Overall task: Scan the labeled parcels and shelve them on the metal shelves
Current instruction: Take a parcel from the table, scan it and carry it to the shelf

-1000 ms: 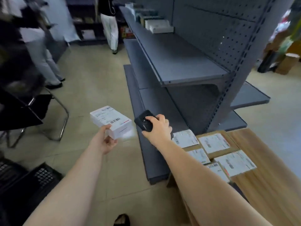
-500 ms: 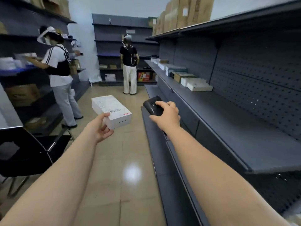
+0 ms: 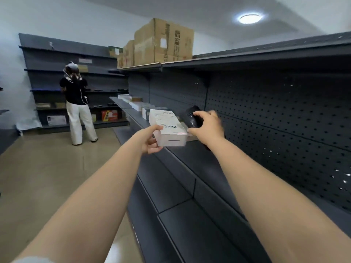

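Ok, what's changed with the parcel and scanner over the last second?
The left hand has carried the white parcel rightward over the metal shelf, close beside the scanner; the view tilted up. Grips unchanged: left holds the parcel, right hand the scanner.

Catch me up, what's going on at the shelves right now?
A person is holding a white labeled parcel in the left hand, label and barcode facing up, just above the grey metal shelf. The right hand grips a black handheld scanner right beside the parcel. The parcel isn't set down yet. Other parcels already sit farther along the shelf, and another person stands at the far shelving.
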